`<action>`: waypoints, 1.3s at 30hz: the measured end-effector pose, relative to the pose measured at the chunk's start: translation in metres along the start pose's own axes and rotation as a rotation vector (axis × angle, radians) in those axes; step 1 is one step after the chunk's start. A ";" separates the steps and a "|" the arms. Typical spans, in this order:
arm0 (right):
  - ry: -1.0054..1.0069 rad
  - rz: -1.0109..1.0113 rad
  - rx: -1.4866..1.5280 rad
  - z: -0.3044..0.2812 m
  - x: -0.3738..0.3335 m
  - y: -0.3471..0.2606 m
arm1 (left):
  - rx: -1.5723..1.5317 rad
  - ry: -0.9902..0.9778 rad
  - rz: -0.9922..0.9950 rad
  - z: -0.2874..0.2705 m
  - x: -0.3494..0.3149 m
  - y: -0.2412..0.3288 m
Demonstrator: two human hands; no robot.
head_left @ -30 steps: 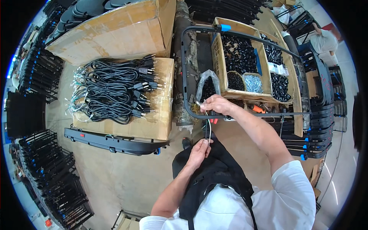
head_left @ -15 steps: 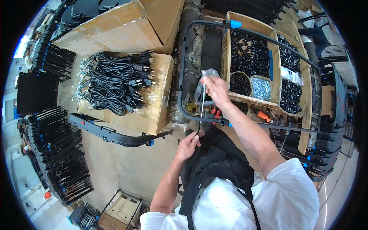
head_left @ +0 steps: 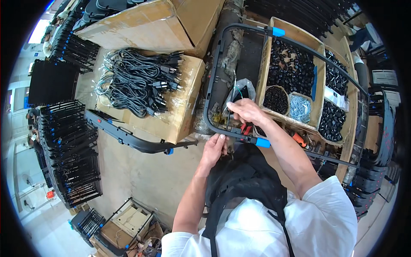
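Thin dark cord with pale wire ends (head_left: 228, 120): pinched between fingertips of bare right hand (head_left: 245, 111), at near-left corner of black, round-cornered tubular frame (head_left: 212, 77). Just below, bare left hand (head_left: 213, 150), fingers curled, hold hard to tell. Rightward, beneath frame, open pale wooden box (head_left: 264, 68) of small black parts (head_left: 295, 75).

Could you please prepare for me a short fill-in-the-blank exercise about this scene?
1. The coiled black cords lie on a cardboard ____.
2. Of the left hand and the right hand, the ____ one is nearer to the wooden crate.
3. The two bright pieces on the black frame are ____ in colour.
4. The person's shirt is ____ in colour.

Missing words: box; right; blue; white.
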State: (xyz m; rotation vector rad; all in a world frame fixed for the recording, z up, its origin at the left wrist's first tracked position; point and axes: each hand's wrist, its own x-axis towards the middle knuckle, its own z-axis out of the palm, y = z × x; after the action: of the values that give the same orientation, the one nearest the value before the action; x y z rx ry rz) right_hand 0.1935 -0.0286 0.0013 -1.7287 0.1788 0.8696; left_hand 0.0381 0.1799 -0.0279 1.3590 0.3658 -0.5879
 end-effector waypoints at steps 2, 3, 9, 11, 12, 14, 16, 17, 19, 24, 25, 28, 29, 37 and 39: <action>-0.027 -0.149 0.132 0.014 0.011 0.012 | -0.102 -0.046 -0.048 0.001 0.003 0.004; -0.028 -0.144 0.131 0.015 0.016 0.012 | -0.235 -0.086 -0.108 0.002 0.004 0.006; 0.153 -0.162 0.115 0.019 0.015 -0.005 | -0.152 -0.301 -0.147 -0.012 -0.004 -0.008; 0.159 -0.162 0.116 0.023 0.010 -0.008 | -0.032 -0.319 -0.094 -0.011 -0.002 -0.008; 0.163 -0.164 0.125 0.025 0.009 -0.009 | 0.096 -0.331 -0.044 -0.010 -0.001 -0.008; 0.181 -0.176 0.087 0.028 0.009 -0.014 | 0.337 -0.389 0.145 -0.014 0.003 -0.021; 0.203 -0.187 0.051 0.029 0.009 -0.017 | 0.498 -0.388 0.200 -0.016 0.000 -0.029; 0.225 -0.183 0.014 0.030 0.009 -0.016 | 0.667 -0.383 0.248 -0.016 -0.001 -0.030; 0.251 -0.178 -0.030 0.029 0.012 -0.012 | 0.718 -0.272 0.210 -0.014 -0.002 -0.027; 0.341 -0.207 -0.084 0.019 0.012 -0.003 | 0.716 0.115 0.128 -0.018 -0.009 -0.028; 0.355 -0.210 -0.082 0.017 0.012 -0.002 | 0.632 0.178 0.072 -0.020 -0.010 -0.028; 0.388 -0.151 0.064 0.014 0.015 -0.008 | 0.467 0.157 0.198 -0.028 -0.024 -0.060; 0.410 -0.147 0.129 0.011 0.016 -0.008 | 0.368 0.139 0.191 -0.028 -0.025 -0.060; 0.340 -0.133 0.019 0.015 0.019 -0.021 | 0.059 -0.247 -0.042 -0.013 0.063 -0.064; 0.343 -0.135 -0.032 0.009 0.021 -0.020 | 0.035 -0.277 0.002 -0.023 0.062 -0.067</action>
State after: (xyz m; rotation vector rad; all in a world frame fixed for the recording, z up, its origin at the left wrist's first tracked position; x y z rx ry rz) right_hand 0.2149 -0.0073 0.0032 -1.8886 0.2732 0.4752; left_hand 0.0504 0.1841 -0.1213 1.2907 0.1298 -0.7726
